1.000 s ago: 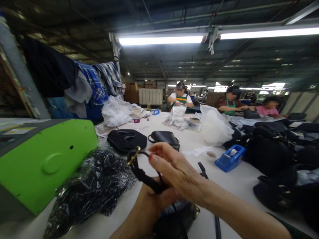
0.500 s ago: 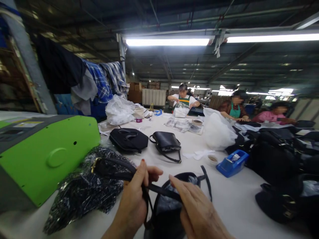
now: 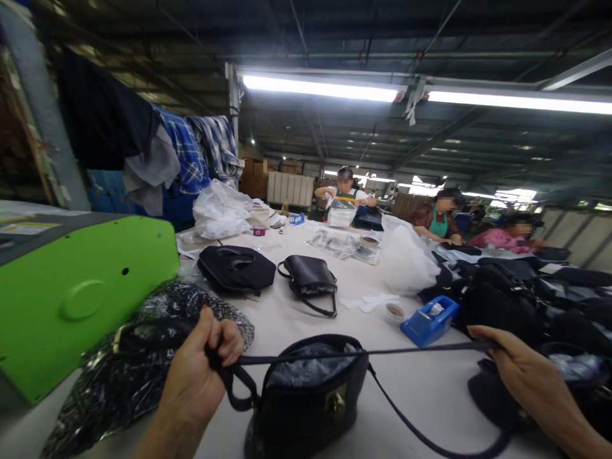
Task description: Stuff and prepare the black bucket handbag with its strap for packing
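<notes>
I have the open black handbag (image 3: 306,417) on the near part of the white table (image 3: 356,290), straight ahead of me and between my hands, its gold-coloured clasp (image 3: 336,401) facing my way and grey crumpled filling (image 3: 313,363) showing in its mouth. The step in hand, as I judge it, is drawing the black strap (image 3: 421,350) out straight: one length runs nearly level and taut across the bag's mouth, while another length drops slack from the bag's right side and loops low toward my right. My left hand (image 3: 203,354) has its fingers curled closed around the strap, with a loop of it hanging beside the bag and a gold-coloured buckle (image 3: 117,342) lying further out to the left. My right hand (image 3: 526,376) pinches the strap between thumb and nearly straight fingers, well apart from the left. I think the next move calls for a firm grip on both sides and an even pull, so the slack follows without twisting or tipping the bag. The outer room looks tight to me: on the left, the crinkled black plastic (image 3: 109,389) lies close around the buckle and could snag it; on the right, the blue tape dispenser (image 3: 430,322) sits just beyond the taut strap.
</notes>
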Available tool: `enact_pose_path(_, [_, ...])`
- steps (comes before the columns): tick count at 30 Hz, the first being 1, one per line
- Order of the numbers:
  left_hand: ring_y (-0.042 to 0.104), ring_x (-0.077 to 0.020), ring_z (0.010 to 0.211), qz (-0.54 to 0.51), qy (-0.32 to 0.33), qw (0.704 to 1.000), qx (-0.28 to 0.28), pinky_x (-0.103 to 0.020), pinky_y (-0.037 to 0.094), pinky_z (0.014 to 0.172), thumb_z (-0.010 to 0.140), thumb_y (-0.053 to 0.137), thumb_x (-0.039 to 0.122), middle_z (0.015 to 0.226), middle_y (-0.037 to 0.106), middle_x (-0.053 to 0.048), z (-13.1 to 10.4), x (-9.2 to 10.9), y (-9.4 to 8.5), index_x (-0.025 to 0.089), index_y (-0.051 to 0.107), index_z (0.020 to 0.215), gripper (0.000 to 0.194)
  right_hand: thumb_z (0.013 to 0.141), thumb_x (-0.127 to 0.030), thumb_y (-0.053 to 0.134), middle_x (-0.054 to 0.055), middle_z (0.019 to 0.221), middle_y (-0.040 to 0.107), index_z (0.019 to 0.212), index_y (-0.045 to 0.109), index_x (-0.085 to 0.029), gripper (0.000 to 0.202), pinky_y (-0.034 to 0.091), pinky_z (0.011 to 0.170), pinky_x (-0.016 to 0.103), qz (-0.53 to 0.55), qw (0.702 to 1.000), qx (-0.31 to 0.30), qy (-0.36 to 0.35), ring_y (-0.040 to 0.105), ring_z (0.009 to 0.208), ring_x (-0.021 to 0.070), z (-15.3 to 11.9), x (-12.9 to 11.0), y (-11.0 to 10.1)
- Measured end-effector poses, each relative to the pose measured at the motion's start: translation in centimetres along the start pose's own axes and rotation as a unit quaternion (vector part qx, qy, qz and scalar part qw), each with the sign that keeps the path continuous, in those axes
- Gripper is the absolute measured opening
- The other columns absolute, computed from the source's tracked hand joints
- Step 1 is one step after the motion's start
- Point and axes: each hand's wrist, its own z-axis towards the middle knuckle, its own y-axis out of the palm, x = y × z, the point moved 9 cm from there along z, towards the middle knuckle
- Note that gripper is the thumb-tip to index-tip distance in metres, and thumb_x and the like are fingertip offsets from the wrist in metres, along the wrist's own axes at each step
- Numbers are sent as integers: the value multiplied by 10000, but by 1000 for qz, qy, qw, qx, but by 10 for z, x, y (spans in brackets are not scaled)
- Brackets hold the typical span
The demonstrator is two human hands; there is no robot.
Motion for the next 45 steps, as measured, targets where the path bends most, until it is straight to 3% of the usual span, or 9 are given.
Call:
enact_pose_path(3, [346, -62, 325, 7, 3, 1000, 14, -144, 290, 294, 943, 344, 225, 422, 413, 1, 2, 4, 0, 138, 390, 393, 559, 725, -209, 392, 110, 1010, 678, 892, 587, -291, 269, 463, 886, 395, 18, 999, -9, 45, 631, 989, 270, 18, -16, -29])
enact_pose_path(7, [342, -58, 329, 14, 3, 1000, 9, -140, 283, 290, 943, 344, 217, 431, 411, 4, 4, 5, 1, 138, 389, 399, 552, 813, -170, 307, 120, 1048, 647, 1069, 578, -272, 386, 402, 934, 432, -11, 995, 91, 43, 548, 1123, 266, 43, -55, -83])
enact_pose_path(14, [329, -61, 331, 62, 16, 998, 12, -141, 258, 298, 907, 416, 224, 428, 426, 8, 3, 6, 7, 143, 377, 414, 501, 816, -113, 326, 139, 1087, 636, 1100, 613, -221, 418, 479, 754, 404, 71, 982, 176, -6, 622, 962, 240, 77, -124, -129])
enact_pose_path(18, [322, -55, 335, 125, 59, 990, -9, -140, 227, 307, 734, 663, 364, 424, 457, 24, -2, 6, 19, 156, 369, 445, 462, 746, -69, 365, 126, 940, 708, 979, 679, -144, 398, 473, 621, 349, 107, 991, 82, 6, 657, 744, 194, 92, -152, -98])
enact_pose_path(22, [316, -39, 355, 185, 71, 979, -47, -142, 186, 334, 631, 728, 469, 505, 553, -4, -7, -5, 34, 142, 438, 486, 460, 781, -142, 436, 109, 965, 717, 1115, 650, -159, 398, 473, 648, 331, -22, 988, -41, -149, 662, 812, 237, 78, -209, -31])
enact_pose_path(26, [283, -30, 381, 243, 28, 964, -108, -162, 161, 358, 702, 645, 545, 606, 614, -65, -10, -27, 49, 90, 651, 704, 455, 812, -134, 407, 79, 1031, 706, 1123, 632, -191, 388, 477, 723, 323, -79, 963, -66, -250, 653, 919, 248, 49, -263, 10])
enact_pose_path(30, [280, -18, 391, 222, -9, 958, -182, -181, 142, 367, 651, 702, 539, 742, 644, -91, -18, -40, 64, 102, 679, 917, 512, 821, -111, 394, 86, 922, 706, 1053, 632, -179, 339, 421, 615, 281, -116, 954, -37, -272, 660, 811, 235, 42, -309, 18])
enact_pose_path(36, [272, 2, 349, 167, -89, 951, -245, -195, 121, 358, 525, 816, 369, 702, 632, -47, -32, -51, 76, 102, 673, 855, 448, 810, -74, 394, 93, 807, 676, 902, 611, -158, 250, 335, 545, 260, -118, 942, -35, -312, 647, 768, 207, 38, -363, 36])
enact_pose_path(45, [287, -18, 309, 131, -146, 942, -272, -188, 119, 321, 548, 819, 304, 443, 489, 54, -36, -61, 84, 126, 584, 673, 320, 794, -77, 391, 94, 811, 698, 848, 610, -164, 242, 354, 522, 261, -89, 948, -57, -300, 672, 727, 225, 36, -381, 55])
